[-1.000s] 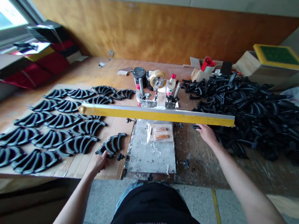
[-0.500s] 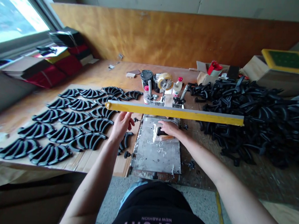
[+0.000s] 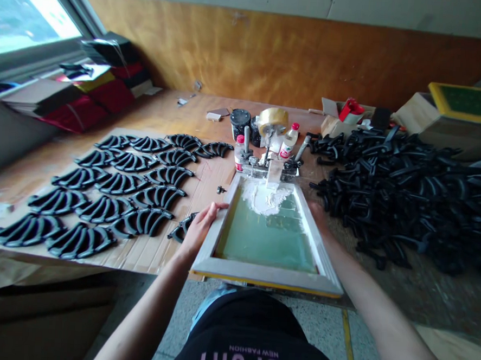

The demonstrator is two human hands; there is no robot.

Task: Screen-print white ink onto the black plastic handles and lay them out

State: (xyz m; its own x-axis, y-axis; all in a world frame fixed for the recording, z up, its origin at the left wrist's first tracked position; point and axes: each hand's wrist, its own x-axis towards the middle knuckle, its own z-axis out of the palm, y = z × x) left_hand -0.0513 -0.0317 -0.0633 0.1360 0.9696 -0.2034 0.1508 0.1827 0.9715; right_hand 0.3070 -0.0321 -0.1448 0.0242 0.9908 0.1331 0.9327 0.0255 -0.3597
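While the screen frame [image 3: 265,275] sits low over the worktop [image 3: 147,112], the left hand [image 3: 202,222] grasps its left rail, seemingly for steadiness; the right hand's [image 3: 318,216] grip (blurred beside the opposite rail) I cannot tell.

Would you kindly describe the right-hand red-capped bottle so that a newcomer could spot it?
Start at the silver-framed screen over the worktable. Beyond its far edge, find the roll of amber tape. The bottle is just right of that roll, set farther back than the other red-capped bottle on the roll's left.
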